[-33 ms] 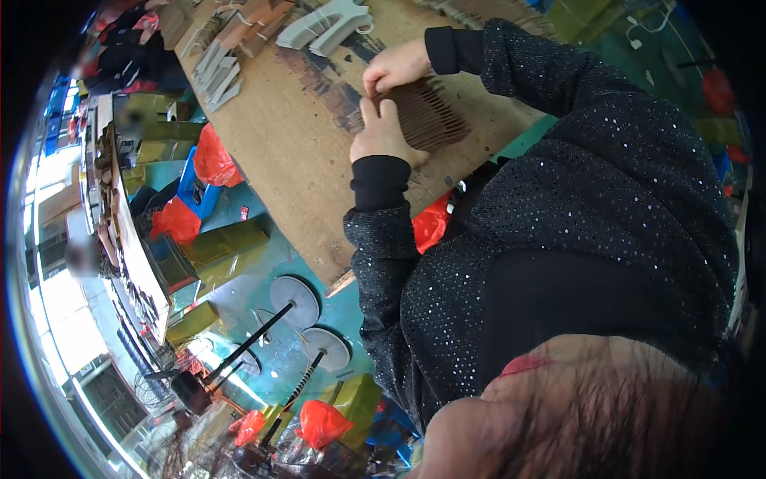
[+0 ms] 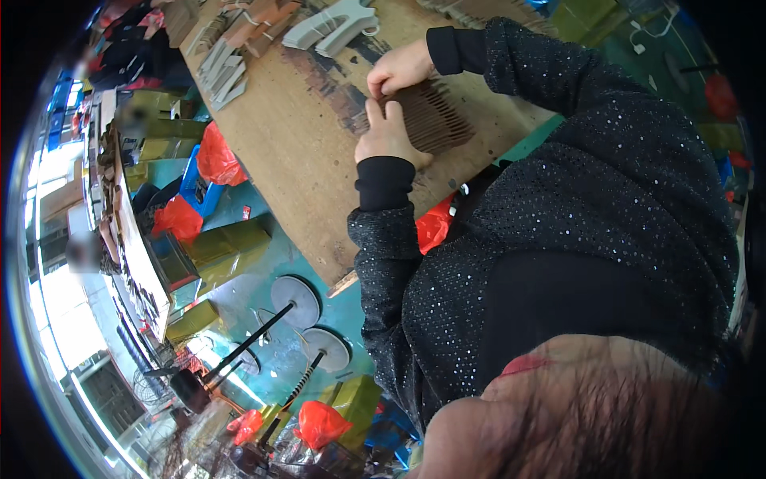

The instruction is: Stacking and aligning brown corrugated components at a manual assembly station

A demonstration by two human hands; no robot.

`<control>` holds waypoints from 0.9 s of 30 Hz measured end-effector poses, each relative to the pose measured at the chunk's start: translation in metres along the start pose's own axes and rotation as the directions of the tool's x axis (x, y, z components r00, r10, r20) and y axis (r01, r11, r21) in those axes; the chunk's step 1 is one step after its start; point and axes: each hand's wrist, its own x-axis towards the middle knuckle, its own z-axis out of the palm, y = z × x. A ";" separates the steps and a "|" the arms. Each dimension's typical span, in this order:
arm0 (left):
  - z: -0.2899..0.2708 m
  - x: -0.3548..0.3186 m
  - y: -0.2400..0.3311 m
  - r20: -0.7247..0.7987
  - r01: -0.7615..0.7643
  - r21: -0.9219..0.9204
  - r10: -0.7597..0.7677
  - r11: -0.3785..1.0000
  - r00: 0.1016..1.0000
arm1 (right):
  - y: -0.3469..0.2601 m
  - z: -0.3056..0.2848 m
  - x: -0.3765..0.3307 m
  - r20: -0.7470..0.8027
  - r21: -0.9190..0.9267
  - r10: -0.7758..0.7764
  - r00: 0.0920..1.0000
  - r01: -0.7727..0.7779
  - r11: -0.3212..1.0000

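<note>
A fanned row of thin brown slats [image 2: 437, 116], packed side by side, rests on the worn wooden table [image 2: 279, 160] in front of me. Their free tips point right like comb teeth. My left hand [image 2: 388, 137] grips the near left side of the row, its fingers spread and its thumb stretched along the near edge. At the far left end, my right hand [image 2: 401, 68] has curled fingers pinched down on the slats, close to the left fingertips. The ends under my hands are hidden.
Pale grey curved pieces [image 2: 339, 28] lie beyond my hands. Bundled orange-brown pieces [image 2: 257, 28] and light grey strips [image 2: 223, 76] sit at the table's far left. Below left are a blue crate [image 2: 199, 191], red plastic bags [image 2: 219, 156] and stools with round grey seats [image 2: 295, 302].
The whole view has shifted slightly, with the table and hands a little farther right and down. Both hands keep nearly the same hold on the slats.
</note>
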 end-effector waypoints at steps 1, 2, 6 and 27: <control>0.000 0.000 0.001 0.002 -0.014 0.001 0.014 1.000 1.000 | 0.000 -0.008 0.010 0.000 -0.012 -0.011 1.000 0.011 1.000; -0.002 0.000 -0.001 0.012 -0.005 -0.011 0.005 1.000 1.000 | -0.002 -0.018 0.026 0.186 -0.142 0.002 0.983 0.025 0.990; -0.002 -0.007 -0.003 -0.004 0.051 0.029 -0.051 0.998 0.999 | -0.029 -0.048 0.112 0.102 -0.369 -0.164 0.981 0.191 0.910; 0.012 -0.005 -0.006 -0.052 0.003 -0.052 -0.006 0.999 0.999 | -0.002 -0.035 0.248 -0.435 -0.661 -0.189 0.880 -0.170 0.730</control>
